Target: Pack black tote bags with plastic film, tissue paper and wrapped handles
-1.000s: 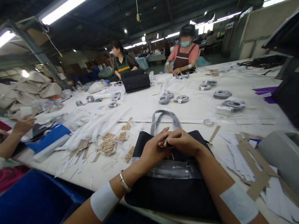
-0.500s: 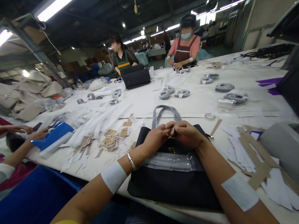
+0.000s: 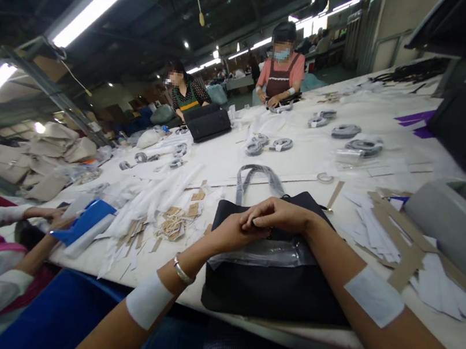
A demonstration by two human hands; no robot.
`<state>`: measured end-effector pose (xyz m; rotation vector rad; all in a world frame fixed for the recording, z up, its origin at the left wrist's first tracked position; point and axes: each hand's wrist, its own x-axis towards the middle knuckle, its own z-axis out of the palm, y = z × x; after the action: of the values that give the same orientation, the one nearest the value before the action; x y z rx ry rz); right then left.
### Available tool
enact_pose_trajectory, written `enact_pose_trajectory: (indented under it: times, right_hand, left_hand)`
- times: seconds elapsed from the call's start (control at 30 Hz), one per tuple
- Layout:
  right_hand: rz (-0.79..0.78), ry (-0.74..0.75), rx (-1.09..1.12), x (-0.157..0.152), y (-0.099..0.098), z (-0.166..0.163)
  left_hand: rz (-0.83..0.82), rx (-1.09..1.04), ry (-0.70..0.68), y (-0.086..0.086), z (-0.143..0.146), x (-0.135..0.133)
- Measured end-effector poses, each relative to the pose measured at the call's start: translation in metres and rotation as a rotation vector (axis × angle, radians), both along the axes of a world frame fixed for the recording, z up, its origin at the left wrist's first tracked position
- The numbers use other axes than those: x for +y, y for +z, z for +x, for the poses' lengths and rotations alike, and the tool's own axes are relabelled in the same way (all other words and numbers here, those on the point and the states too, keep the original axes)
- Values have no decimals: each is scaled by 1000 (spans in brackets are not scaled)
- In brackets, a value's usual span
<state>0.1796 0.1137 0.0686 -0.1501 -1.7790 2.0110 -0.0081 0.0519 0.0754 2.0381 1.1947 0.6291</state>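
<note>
A black handbag (image 3: 268, 290) lies flat before me at the table's front edge. Its grey, plastic-wrapped handles (image 3: 259, 172) point away from me, and a clear plastic strip (image 3: 265, 252) crosses its front. Over the bag's upper part, my left hand (image 3: 235, 232) is closed, with its fingers tucked under the other hand. My right hand (image 3: 277, 215) comes from the right, its fingers bent and pinched against the left. A small dark bit shows between the fingertips; what it belongs to is hidden. The hands cover most of the bag's clasp area.
Brown tags with strings (image 3: 176, 221) and white wrapping strips (image 3: 156, 186) lie left of the bag. White paper strips (image 3: 373, 230), cardboard and a grey tape dispenser (image 3: 457, 225) are at right. Coiled grey handles (image 3: 281, 144) lie farther back. Co-workers sit left and across.
My left hand has turned and slid lower, its wrist dropping left. My right hand has come over it, and the gold clasp seen before is now mostly covered. The view has shifted slightly.
</note>
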Motion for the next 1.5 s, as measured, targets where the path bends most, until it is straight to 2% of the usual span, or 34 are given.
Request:
enact_pose_trajectory:
  times: [0.1,0.17,0.33,0.43,0.53,0.67,0.83,0.97,1.07,1.13,1.23,1.3,1.37,1.43,1.5]
  right_hand:
    - [-40,63,15,0,-2,0]
    - [-122,48,86,1,-3,1]
    - [-354,-312,403,6,-1,2]
    - [-443,-425,475,9,1,2]
    - [-466,-440,463,10,1,1]
    - [-455,-432,449,10,0,0]
    - [-457,-466,444,10,3,0]
    - [-423,-602,439,10,3,-2]
    - [-308,-688,373,10,1,-9]
    - [-181,-762,230,10,3,-14]
    - [172,-844,-170,6,17,-16]
    - [541,-776,-515,-2,28,-8]
    - [874,-621,-835,-14,37,6]
    - [1049,-473,-1060,-30,38,22]
    - [1108,-393,-1181,-46,33,35]
  left_hand:
    - [24,-34,77,-15,4,-1]
    - [50,9,87,-18,6,-2]
    - [171,165,92,-13,9,-5]
    - [249,318,86,-14,12,-8]
    - [282,475,34,-13,17,-15]
    - [267,665,-47,-5,20,-23]
    - [238,695,-192,4,11,-27]
    - [312,734,-218,-2,7,-28]
    - [369,762,-199,-9,8,-33]
    - [406,765,-182,-13,9,-35]
    - [450,745,-157,-18,8,-38]
    - [473,724,-145,-22,6,-39]
    - [487,700,-137,-26,5,-41]
    - [494,675,-131,-29,3,-42]
    - [490,655,-129,-32,2,-42]
